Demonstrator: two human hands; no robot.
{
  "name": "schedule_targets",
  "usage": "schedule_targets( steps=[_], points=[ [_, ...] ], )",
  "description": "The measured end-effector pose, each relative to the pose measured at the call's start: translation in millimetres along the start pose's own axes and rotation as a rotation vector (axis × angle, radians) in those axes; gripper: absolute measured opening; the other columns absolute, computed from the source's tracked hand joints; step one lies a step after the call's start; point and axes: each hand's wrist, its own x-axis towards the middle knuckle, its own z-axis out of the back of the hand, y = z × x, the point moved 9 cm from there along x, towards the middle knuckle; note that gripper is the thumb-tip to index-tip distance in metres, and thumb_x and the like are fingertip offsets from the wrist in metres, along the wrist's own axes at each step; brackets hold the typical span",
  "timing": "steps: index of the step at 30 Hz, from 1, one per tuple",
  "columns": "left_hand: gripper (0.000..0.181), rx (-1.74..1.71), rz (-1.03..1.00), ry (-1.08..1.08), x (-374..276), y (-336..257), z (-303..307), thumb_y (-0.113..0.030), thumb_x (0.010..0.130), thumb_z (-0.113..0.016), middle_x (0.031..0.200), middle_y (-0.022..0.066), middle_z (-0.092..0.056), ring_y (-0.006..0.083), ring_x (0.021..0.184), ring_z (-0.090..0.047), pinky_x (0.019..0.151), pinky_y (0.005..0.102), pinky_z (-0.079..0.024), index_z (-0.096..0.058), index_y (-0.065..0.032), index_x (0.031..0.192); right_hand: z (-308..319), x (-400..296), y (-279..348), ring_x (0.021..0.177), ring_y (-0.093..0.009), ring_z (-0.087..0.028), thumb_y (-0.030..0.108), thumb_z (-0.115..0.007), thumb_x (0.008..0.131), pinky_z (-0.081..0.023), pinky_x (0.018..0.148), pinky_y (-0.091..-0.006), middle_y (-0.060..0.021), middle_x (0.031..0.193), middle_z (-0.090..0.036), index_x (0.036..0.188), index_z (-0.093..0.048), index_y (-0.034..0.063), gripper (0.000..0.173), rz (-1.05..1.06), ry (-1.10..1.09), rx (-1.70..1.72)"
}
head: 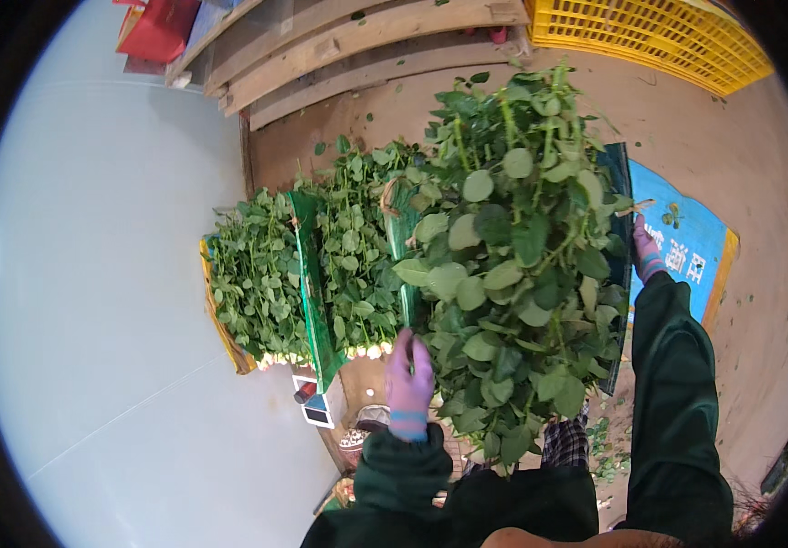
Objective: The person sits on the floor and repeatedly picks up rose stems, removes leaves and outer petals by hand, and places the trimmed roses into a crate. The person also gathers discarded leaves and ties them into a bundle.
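In front of me is a large mass of leafy cut rose stems (503,274), between a dark green sheet (616,274) on the right and a shiny green sheet (404,233) on the left. My right hand (647,246), in a pink glove with a blue-striped cuff, grips the dark sheet's outer side, just below a loose twine end; some fingers are hidden. At the lower end of the shiny sheet is my left hand (409,387), gloved alike, fingers partly curled. Whether it holds the sheet I cannot tell.
More leafy stems (359,253) with pale blooms stand to the left, split by a green divider (308,288). A white wall (113,274) bounds that side. Wooden pallets (366,55) and a yellow plastic crate (640,38) lie beyond. A blue printed sheet (688,233) bears writing.
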Motion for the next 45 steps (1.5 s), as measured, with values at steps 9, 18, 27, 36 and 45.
schedule_targets(
  steps=[9, 18, 27, 36, 45],
  points=[
    [0.037, 0.451, -0.060, 0.233, 155, 8, -56, -0.035, 0.095, -0.048, 0.102, 0.0215, -0.066, 0.0408, 0.090, -0.063, 0.081, 0.0471, -0.051, -0.061, -0.0043, 0.110, 11, 27, 5, 0.080, -0.008, -0.057, 0.029, -0.067, 0.092, -0.044, 0.076, -0.0225, 0.0025, 0.091, -0.066, 0.104, -0.067, 0.0043, 0.028, 0.179, -0.172, 0.008],
    [0.057, 0.491, 0.177, 0.291, 203, 66, -116, -0.044, 0.093, -0.048, 0.109, 0.0230, -0.065, 0.0401, 0.099, -0.062, 0.085, 0.0470, -0.049, -0.043, -0.0069, 0.136, -34, 0, 25, 0.107, -0.018, -0.059, 0.043, -0.045, 0.099, -0.046, 0.095, -0.0338, -0.0049, 0.125, -0.060, 0.134, -0.052, 0.0078, 0.050, 0.204, 0.301, 0.180],
    [0.091, 0.330, 0.355, 0.389, 260, 109, -134, -0.078, 0.079, -0.042, 0.129, 0.0221, -0.057, 0.0360, 0.122, -0.053, 0.104, 0.0404, -0.038, -0.051, -0.0073, 0.136, -41, -16, 71, 0.113, -0.019, -0.054, 0.019, -0.053, 0.093, -0.044, 0.096, -0.0326, -0.0073, 0.130, -0.055, 0.135, -0.042, 0.0079, 0.045, 0.481, 0.189, -0.403],
    [0.040, -0.135, 0.149, 0.429, 274, 129, -152, -0.018, 0.085, -0.067, 0.105, 0.0095, -0.068, 0.0180, 0.093, -0.062, 0.084, 0.0317, -0.049, -0.059, -0.0006, 0.120, -29, -45, 56, 0.114, -0.018, -0.054, 0.044, -0.055, 0.095, -0.042, 0.097, -0.0382, -0.0045, 0.124, -0.061, 0.129, -0.056, 0.0115, 0.047, 0.221, 0.066, 0.491],
    [0.009, -0.335, 0.114, 0.263, 247, 99, -112, -0.003, 0.083, -0.062, 0.082, 0.0038, -0.064, 0.0091, 0.067, -0.057, 0.060, 0.0245, -0.048, -0.060, -0.0046, 0.092, -33, -107, 84, 0.106, -0.013, -0.058, 0.034, -0.049, 0.100, -0.045, 0.086, -0.0270, -0.0030, 0.116, -0.064, 0.130, -0.054, 0.0126, 0.038, 0.320, 0.148, 0.427]
  ],
)
